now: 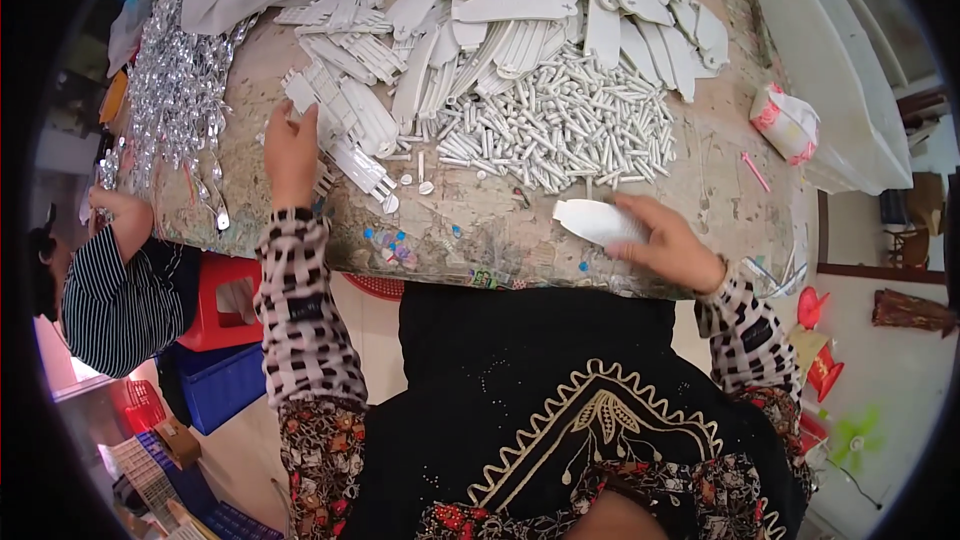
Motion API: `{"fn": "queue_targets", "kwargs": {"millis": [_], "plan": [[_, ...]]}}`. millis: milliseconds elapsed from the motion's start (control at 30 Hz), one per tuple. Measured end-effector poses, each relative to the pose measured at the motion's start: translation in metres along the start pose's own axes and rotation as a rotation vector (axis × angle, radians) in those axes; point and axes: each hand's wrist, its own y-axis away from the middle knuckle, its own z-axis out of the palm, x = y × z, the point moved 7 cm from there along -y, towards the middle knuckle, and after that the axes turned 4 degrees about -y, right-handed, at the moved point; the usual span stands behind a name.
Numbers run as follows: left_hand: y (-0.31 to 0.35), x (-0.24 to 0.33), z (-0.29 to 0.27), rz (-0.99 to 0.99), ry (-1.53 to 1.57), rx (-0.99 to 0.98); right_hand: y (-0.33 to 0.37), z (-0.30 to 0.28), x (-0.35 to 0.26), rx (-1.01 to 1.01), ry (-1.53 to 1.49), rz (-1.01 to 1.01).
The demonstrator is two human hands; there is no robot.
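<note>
My right hand [668,245] grips a smooth white curved plastic piece [595,220], long and rounded, above the near part of the table. Its fingers and thumb close over the right end, which they hide. Farther left, my left hand [290,160] is at the edge of a pile of white plastic parts. Its thumb and fingertips pinch the edge of a flat white slotted piece [300,90]. Just right of that hand lies a white pronged part [362,170]. A heap of short white pins [560,125] lies beyond my right hand.
Many white curved shells [515,7] are piled at the far side. Silver strips [180,70] hang over the left side, near a person in a striped shirt [125,290]. A pink-and-white roll [785,125] and a pink stick [756,171] lie on the worn table [715,155].
</note>
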Motion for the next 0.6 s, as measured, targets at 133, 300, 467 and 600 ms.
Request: {"fn": "queue_targets", "kwargs": {"millis": [133, 300, 467, 600], "plan": [[-0.026, -0.019, 0.013, -0.058, -0.164, -0.025, 0.018, 0.005, -0.004, -0.098, 0.162, 0.249], [-0.031, -0.033, 0.001, -0.147, -0.132, -0.014, 0.027, -0.002, 0.000, 0.033, 0.081, 0.090], [0.017, 0.045, -0.004, -0.025, 0.440, -0.056, 0.013, -0.020, -0.004, -0.031, -0.634, 0.379], [0.111, 0.170, 0.013, 0.285, 0.511, -0.489, -0.016, -0.030, -0.030, -0.054, -0.883, 0.187]]}}
